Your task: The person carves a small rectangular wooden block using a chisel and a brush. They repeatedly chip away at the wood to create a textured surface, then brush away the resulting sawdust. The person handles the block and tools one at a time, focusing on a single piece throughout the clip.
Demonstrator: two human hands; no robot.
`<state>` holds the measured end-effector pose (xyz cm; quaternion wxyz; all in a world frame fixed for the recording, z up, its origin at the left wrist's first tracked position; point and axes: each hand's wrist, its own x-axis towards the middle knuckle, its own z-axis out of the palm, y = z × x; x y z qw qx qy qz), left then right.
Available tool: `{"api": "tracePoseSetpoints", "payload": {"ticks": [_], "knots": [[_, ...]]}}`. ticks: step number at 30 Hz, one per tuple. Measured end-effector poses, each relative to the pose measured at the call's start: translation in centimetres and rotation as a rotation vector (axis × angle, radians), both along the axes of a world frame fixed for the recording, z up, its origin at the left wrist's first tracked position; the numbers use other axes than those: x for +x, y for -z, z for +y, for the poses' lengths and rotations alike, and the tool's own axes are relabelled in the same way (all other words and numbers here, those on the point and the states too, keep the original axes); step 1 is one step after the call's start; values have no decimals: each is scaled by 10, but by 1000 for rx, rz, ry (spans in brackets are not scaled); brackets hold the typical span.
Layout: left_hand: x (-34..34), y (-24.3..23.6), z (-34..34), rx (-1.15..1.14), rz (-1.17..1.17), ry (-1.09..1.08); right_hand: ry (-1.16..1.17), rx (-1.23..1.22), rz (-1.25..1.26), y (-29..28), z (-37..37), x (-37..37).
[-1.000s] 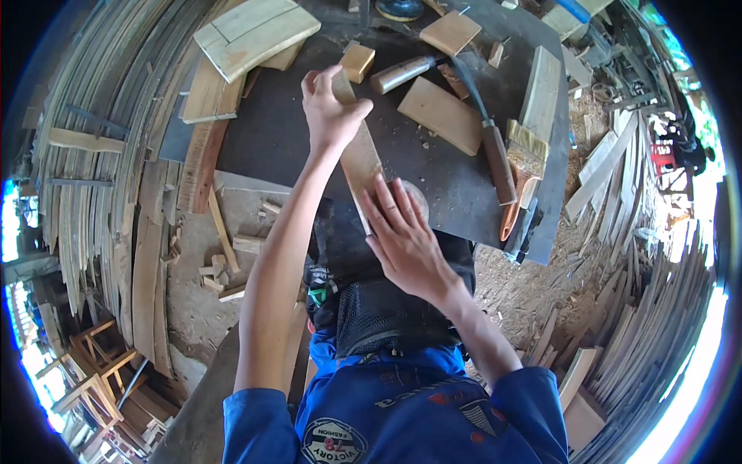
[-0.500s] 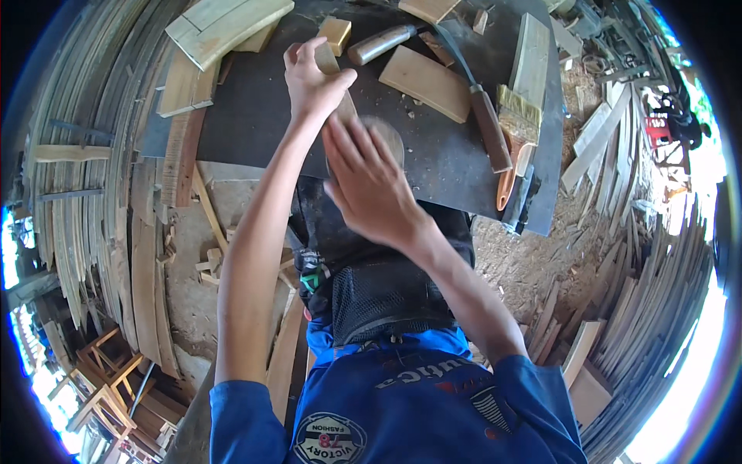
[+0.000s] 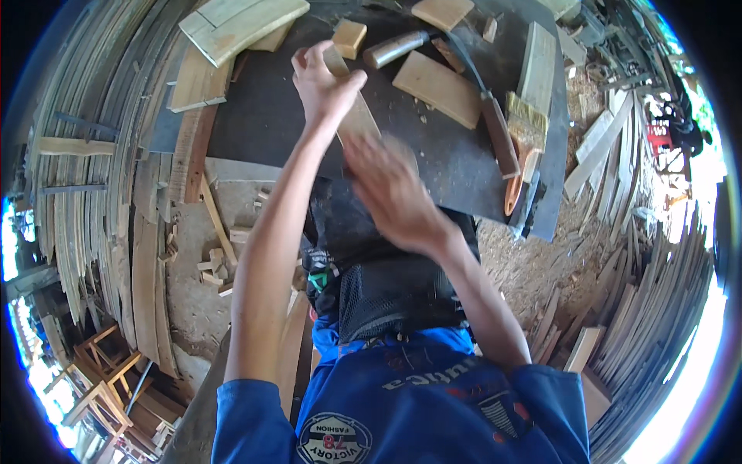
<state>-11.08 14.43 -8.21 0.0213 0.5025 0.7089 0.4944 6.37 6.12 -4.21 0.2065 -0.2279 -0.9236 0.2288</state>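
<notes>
A narrow wooden board (image 3: 357,116) lies on the dark tabletop before me, its near end toward my body. My left hand (image 3: 325,89) is closed around its far end, the thumb sticking out to the right. Over the near end is my right hand (image 3: 394,189), smeared by motion. It looks flat against the wood, and anything under its palm is hidden. Just beyond my left hand sits a small wooden block (image 3: 349,37). A wider flat board (image 3: 438,89) lies to the right of the narrow one.
On the dark table (image 3: 255,116), a wooden-handled tool (image 3: 396,49), a curved blade with a brown handle (image 3: 500,135) and a paintbrush (image 3: 527,124) lie farther right. Thicker boards (image 3: 243,27) are piled at the far left. Stacked planks (image 3: 69,232) line the left side.
My right hand has slid slightly right and toward me along the narrow board. My left hand still grips the far end. The whole view has shifted a little.
</notes>
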Motion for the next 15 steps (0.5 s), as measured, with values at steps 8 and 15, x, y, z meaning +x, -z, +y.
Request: {"api": "tracePoseSetpoints", "payload": {"ticks": [8,15], "knots": [[8,-1,-18,-78,182,-312,134,-57,-166,-23,-30,44],[27,-36,-68,-155,592,-141,419,165,-174,-2,17,48]]}}
